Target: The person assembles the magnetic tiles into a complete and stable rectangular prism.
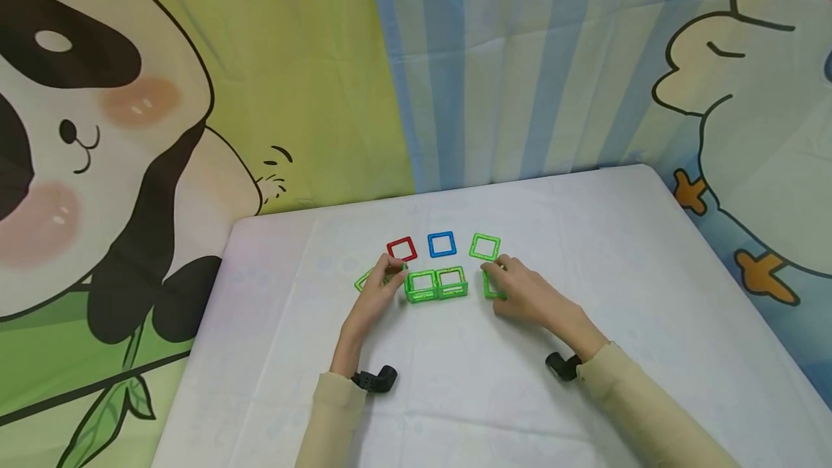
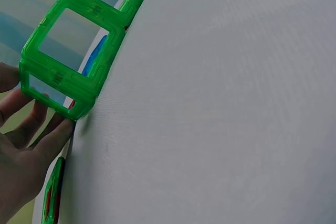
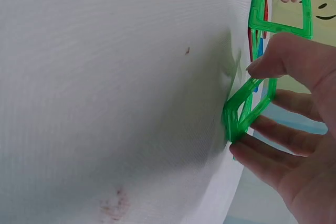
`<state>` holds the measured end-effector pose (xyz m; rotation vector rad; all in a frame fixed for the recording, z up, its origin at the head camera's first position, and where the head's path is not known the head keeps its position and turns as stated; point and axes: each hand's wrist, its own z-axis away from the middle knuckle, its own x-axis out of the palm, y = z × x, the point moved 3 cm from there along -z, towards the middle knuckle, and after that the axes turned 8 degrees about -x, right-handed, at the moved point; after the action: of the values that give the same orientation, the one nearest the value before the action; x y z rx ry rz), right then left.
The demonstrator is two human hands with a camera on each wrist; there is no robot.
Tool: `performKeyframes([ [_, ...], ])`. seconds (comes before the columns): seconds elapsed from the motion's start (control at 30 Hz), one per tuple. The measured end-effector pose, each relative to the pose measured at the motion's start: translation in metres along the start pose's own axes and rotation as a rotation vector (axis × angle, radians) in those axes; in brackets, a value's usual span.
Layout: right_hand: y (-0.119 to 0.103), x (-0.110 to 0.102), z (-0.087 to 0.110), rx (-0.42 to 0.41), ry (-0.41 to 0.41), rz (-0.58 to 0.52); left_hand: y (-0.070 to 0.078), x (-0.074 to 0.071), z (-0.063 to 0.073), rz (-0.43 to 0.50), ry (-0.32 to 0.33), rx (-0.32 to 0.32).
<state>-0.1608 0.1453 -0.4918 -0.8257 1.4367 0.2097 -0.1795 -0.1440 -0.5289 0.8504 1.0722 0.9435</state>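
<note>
Green open-framed magnetic tiles form a low two-section structure standing on the white table. My left hand holds its left end; in the left wrist view the fingers curl around the end tile. To the right of the structure, my right hand pinches a separate green square tile. The right wrist view shows that tile tilted, its lower edge near the cloth, with the thumb on one side and fingers on the other. A small gap separates it from the structure.
Behind the structure lie a red square tile, a blue square tile and a green square tile. Another green tile lies partly hidden by the left hand. Printed curtains hang behind the white-covered table.
</note>
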Motion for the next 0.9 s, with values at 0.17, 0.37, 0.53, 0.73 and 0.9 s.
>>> performKeyframes([
  [0.17, 0.005, 0.001, -0.002, 0.015, -0.01, -0.111, -0.002, 0.0, -0.001, 0.008, -0.002, -0.007],
  [0.37, 0.006, 0.001, -0.008, 0.033, 0.013, -0.227, -0.001, -0.001, -0.001, 0.021, -0.007, 0.002],
  [0.53, 0.008, 0.004, -0.012, 0.006, 0.059, -0.324, 0.0, -0.001, 0.0, 0.016, -0.005, 0.025],
  [0.73, 0.013, 0.009, -0.016, 0.015, 0.081, -0.477, -0.001, -0.002, 0.001, 0.014, -0.001, 0.022],
  [0.9, 0.018, 0.013, -0.018, 0.048, 0.078, -0.664, 0.0, -0.002, 0.0, 0.018, 0.0, 0.012],
])
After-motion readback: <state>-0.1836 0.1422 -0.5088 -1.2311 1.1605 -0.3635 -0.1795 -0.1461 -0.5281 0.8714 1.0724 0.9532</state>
